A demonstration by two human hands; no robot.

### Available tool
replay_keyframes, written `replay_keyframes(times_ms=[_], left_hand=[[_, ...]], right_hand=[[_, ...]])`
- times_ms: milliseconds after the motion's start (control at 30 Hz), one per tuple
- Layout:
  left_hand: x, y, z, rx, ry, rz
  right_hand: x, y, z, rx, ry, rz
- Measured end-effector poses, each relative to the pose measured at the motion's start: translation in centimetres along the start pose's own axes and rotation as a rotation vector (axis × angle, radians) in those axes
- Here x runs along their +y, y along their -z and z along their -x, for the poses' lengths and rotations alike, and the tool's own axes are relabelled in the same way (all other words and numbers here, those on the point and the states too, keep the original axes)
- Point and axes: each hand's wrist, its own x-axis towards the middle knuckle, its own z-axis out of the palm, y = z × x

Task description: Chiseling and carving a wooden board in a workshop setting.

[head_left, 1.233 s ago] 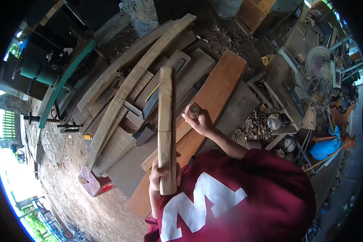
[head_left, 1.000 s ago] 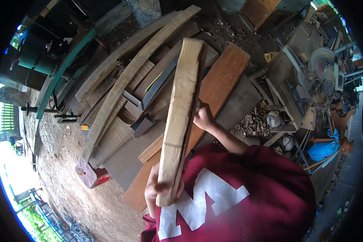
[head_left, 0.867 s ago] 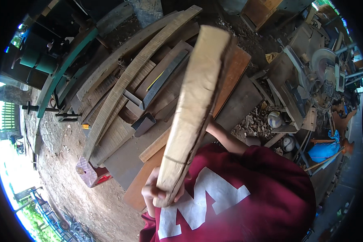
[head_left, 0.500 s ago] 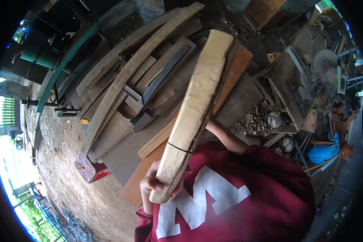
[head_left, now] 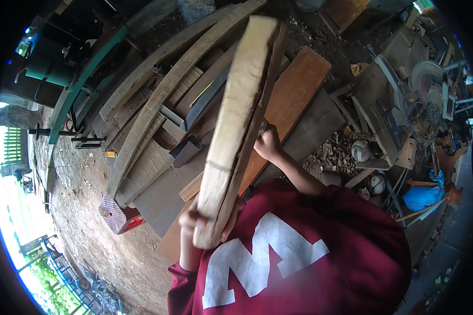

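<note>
Wood block (head_left: pixel 233 123): long axis pointing away, leaning right. Left hand (head_left: pixel 189 221): wrapped round near end. Right hand (head_left: pixel 268 145): fisted beside midlength; contents unclear.

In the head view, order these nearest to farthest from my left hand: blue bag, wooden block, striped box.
1. Wooden block: gripped in the left hand.
2. Striped box: to that hand's left.
3. Blue bag: over at the far right.

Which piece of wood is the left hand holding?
The pale, thick timber, raised in the left hand; the reddish-brown board and curved planks lie lower, unheld.
</note>
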Motion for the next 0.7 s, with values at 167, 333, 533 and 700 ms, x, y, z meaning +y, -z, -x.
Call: replay_keyframes(times_ms=[167, 333, 533, 700], left_hand=[[-0.4, 1.5, -1.4, 0.136, 0.121, -0.066], [-0.4, -2.0, -1.0, 0.049, -0.025, -0.033], [-1.1, 2.0, -2.1, 0.004, 0.12, -0.003], [-0.6, -0.7, -0.9, 0.136, 0.06, -0.015]], right_hand=[[0.6, -0.1, -0.2, 0.044, 0.044, -0.033], [0.8, 1.0, 0.0, -0.012, -0.051, -0.076], [1.2, 0.3, 0.0, 0.012, 0.053, 0.014], [2.9, 0.7, 0.5, 0.006, 0.037, 0.006]])
